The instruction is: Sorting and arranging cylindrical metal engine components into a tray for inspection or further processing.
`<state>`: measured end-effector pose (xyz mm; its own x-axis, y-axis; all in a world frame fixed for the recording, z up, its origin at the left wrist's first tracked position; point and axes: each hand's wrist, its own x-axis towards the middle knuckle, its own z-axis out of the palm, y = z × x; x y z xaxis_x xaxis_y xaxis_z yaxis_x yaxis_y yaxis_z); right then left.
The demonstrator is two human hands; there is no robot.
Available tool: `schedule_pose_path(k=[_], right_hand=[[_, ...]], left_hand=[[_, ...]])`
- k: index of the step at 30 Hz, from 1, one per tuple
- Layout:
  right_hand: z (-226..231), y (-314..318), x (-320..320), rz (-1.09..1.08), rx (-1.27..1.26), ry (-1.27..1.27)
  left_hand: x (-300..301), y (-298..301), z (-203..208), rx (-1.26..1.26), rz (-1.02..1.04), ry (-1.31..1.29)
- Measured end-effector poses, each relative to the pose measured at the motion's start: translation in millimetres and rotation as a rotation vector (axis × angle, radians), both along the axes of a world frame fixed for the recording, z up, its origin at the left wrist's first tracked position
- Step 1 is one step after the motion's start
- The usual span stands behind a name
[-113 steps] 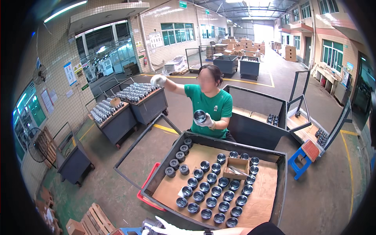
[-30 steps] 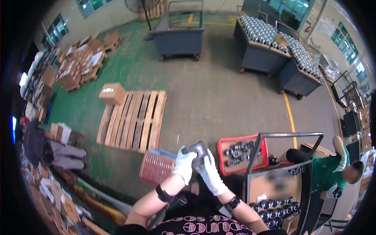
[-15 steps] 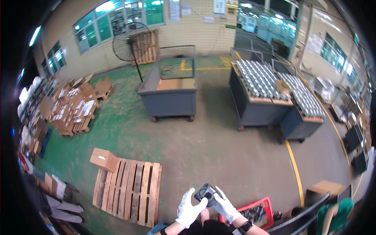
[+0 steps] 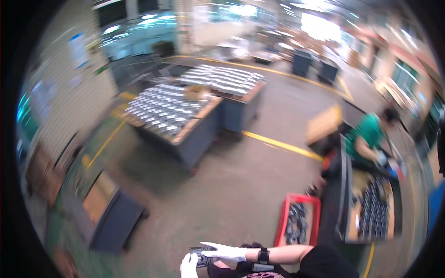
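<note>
A dark grey metal piston [image 4: 200, 257] with ringed grooves is held low in front of my body. My left hand [image 4: 188, 267], in a white glove, grips its left side. My right hand [image 4: 224, 251], also gloved in white, lies over its upper right side with the fingers pointing left. The undersides of both hands are hidden. To the right of my arm, a red crate [image 4: 318, 217] on the floor holds dark metal parts, blurred.
Two grey carts with rows of shiny metal parts [image 4: 167, 109] stand ahead. Another grey cart [image 4: 116, 222] is at lower left. At right, a co-worker in a green shirt [image 4: 361, 136] leans by a cart of dark parts [image 4: 374, 211]. Yellow lines [image 4: 282, 145] mark the floor.
My view has swung to the right, bringing the co-worker and the right-hand cart into sight; the pallet has left it. Both hands still hold the piston, which is now turned differently.
</note>
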<state>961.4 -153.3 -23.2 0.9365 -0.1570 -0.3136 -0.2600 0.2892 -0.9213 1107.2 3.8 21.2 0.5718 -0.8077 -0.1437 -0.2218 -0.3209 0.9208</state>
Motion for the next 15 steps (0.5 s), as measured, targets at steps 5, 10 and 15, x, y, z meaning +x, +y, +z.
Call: schedule_pose_path(k=[5,10,15], right_hand=[[-1.3,-71.9,-49.3,-0.463,-0.010,-0.128],[-43.5,-133.4,-83.4,-0.956,1.099,-0.700],[12.3,-251.5,-126.8,-0.844,0.311,-0.141]], left_hand=[[22.1,-171.6,27.9,-0.138,-0.829,-0.052],[-21.5,-299.2,57.7,0.204,-0.924,0.575],[-50.8,-424.3,68.3,0.254,-1.039,0.488]])
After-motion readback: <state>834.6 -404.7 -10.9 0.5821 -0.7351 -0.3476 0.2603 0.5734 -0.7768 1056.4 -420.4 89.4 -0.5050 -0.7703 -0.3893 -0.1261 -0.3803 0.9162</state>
